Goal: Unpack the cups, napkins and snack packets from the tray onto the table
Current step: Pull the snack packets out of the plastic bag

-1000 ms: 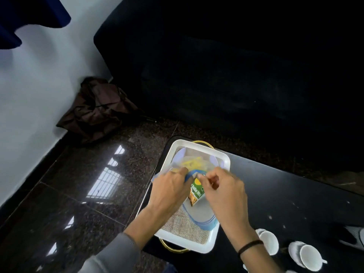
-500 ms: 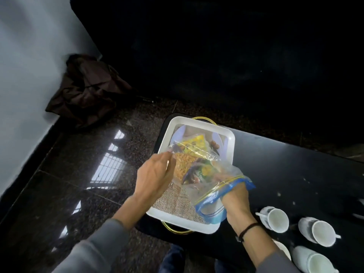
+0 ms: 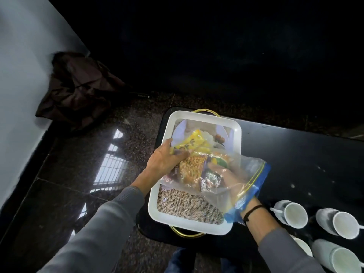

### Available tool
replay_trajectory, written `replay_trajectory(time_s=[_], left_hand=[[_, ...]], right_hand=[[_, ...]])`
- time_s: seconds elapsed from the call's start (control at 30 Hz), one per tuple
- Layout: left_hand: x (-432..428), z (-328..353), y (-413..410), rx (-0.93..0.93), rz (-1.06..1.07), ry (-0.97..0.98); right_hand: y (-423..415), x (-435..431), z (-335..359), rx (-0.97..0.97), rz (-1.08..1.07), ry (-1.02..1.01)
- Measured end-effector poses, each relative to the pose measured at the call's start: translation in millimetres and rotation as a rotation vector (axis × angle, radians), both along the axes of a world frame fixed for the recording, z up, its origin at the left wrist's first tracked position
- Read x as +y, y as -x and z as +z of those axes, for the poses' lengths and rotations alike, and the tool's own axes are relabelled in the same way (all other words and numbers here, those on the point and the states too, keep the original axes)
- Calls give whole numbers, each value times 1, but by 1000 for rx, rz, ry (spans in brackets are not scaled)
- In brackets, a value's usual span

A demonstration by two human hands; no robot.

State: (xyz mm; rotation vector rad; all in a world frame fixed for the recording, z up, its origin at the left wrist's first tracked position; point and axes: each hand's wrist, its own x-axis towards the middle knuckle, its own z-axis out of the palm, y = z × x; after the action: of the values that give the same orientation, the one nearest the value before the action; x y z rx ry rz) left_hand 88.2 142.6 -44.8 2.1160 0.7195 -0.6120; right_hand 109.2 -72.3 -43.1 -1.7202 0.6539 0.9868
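A white rectangular tray with gold loop handles [image 3: 194,220] sits at the left end of a black glossy table [image 3: 295,154], lined with a piece of coarse beige woven cloth [image 3: 189,205].

A clear plastic zip bag with a blue and yellow seal strip [image 3: 242,174] is held above the tray, its mouth turned toward the right. The bag contains several snack packets: a yellow printed packet [image 3: 189,143] at the far end, a transparent packet of orange-brown fried strands [image 3: 192,169] in the middle, and a dark foil packet [image 3: 210,179] beside it. Further packets show green and orange print but cannot be identified.

The left hand [image 3: 164,161] grips the closed far end of the bag from outside, fingers curled over the yellow printed packet. The right hand [image 3: 226,178] is inserted into the bag through its open mouth and is visible only through the plastic; whether it is closed on a packet cannot be determined. The blue seal strip lies around the right wrist, just above a black band [image 3: 251,210]. Both forearms wear grey sleeves [image 3: 110,229].

White round plates [image 3: 181,129] lie in the far section of the tray, under the bag.

Four white ceramic cups [image 3: 295,214] with handles lie on their sides on the table, to the right of the tray and apart from it. A dark brown bag [image 3: 78,89] rests on the speckled stone floor [image 3: 94,174] against the white wall [image 3: 19,75].
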Motion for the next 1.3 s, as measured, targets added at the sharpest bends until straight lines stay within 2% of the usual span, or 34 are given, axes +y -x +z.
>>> replay_trajectory(time_s=[0.1, 0.3, 0.37, 0.43, 0.5, 0.67, 0.73, 0.8, 0.9, 1.1, 1.3], left_hand=[[-4, -7, 4, 41, 19, 86], [-28, -14, 21, -123, 325, 447], [-34, -14, 23, -121, 403, 483], [-36, -16, 22, -102, 508, 438], [-33, -16, 21, -105, 613, 413], [-21, -10, 31, -224, 752, 390], [-17, -7, 39, -259, 812, 379], [-11, -5, 46, -301, 852, 391], [-5, -2, 52, -332, 839, 374], [0, -2, 65, -331, 893, 340], [-5, 2, 76, -308, 868, 342]], right_hand=[[-9, 0, 5, -92, 124, 36], [-10, 5, 28, -135, 14, -193], [-13, 9, 35, -156, 43, -286], [-16, 7, 39, -189, -12, -356], [-14, -5, 36, -173, -45, -337], [-18, -31, 43, -63, 36, -100], [-28, -33, 57, -124, 66, -79], [-35, -33, 70, -218, 189, -13], [-40, -45, 88, -293, 295, 86], [-46, -73, 118, -321, 197, 81], [-52, -86, 129, -455, -82, 200]])
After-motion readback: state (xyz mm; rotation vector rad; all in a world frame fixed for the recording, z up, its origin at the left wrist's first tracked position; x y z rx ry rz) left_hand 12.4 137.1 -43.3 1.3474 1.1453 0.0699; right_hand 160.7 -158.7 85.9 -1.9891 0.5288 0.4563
